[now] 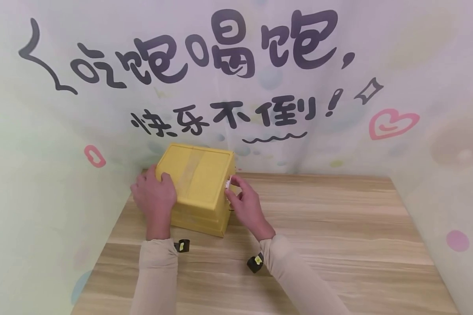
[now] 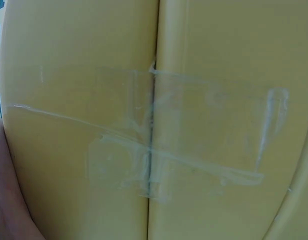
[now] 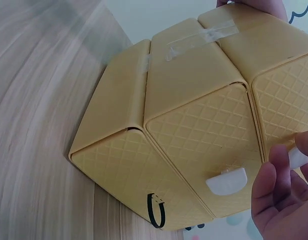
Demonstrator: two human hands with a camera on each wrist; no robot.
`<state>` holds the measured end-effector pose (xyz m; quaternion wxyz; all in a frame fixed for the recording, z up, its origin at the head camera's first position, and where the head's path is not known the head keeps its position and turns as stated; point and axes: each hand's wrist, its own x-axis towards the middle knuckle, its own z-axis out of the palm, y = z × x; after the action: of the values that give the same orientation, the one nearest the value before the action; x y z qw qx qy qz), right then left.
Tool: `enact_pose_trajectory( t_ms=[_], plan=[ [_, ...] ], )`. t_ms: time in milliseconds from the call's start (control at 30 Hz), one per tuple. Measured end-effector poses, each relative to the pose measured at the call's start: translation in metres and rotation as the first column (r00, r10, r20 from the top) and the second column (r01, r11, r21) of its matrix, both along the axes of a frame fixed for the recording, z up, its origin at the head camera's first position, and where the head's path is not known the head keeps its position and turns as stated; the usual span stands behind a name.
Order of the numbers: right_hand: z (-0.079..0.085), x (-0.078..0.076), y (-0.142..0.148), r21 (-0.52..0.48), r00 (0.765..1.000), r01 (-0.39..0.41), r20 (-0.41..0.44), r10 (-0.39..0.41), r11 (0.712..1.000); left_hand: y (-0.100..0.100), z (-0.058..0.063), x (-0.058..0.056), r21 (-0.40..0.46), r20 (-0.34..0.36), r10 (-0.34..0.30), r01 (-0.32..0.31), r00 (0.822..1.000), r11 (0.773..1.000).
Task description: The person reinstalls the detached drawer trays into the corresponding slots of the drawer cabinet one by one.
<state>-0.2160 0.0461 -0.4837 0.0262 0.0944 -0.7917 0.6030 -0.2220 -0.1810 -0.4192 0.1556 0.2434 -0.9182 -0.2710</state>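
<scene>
A yellow box with stacked drawers stands at the back left of the table, its drawer fronts facing right. At its left edge my left hand holds it, thumb on top. My right hand pinches the white handle of the top drawer. In the right wrist view, the middle drawer bears another white handle, and the lowest a black loop. That top drawer appears closed. Clear tape crosses a seam on the box's side in the left wrist view. Part of the left hand is out of that view.
The wood-grain table extends to the right and in front of the box. Behind it rises a white printed wall with dark lettering, close to the box's back. Another wall borders the table at the left.
</scene>
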Motion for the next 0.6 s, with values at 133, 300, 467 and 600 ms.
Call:
enact_pose_trajectory(
  t_ms=[133, 300, 467, 600],
  plan=[
    [0.0002, -0.0006, -0.0003, 0.004, 1.0, -0.001, 0.004, 0.001, 1.0, 0.0017, 0.0002, -0.0007, -0.003, -0.001, -0.007, 0.007, 1.0, 1.0],
    [0.0019, -0.0015, -0.0016, 0.018, 1.0, -0.001, -0.005, 0.001, 1.0, 0.0018, 0.0017, -0.0022, -0.025, -0.001, -0.027, 0.027, 1.0, 0.999],
    [0.0027, -0.0017, 0.0, 0.082, 1.0, -0.027, 0.014, 0.026, 0.996, 0.0011, 0.003, -0.0018, -0.02, 0.033, -0.008, 0.009, 0.999, 1.0],
    [0.0024, -0.0024, 0.0058, 0.092, 0.998, -0.059, 0.033, 0.056, 0.994, 0.0012, 0.0031, -0.0008, -0.01, 0.047, -0.007, 0.008, 0.999, 1.0]
  ],
)
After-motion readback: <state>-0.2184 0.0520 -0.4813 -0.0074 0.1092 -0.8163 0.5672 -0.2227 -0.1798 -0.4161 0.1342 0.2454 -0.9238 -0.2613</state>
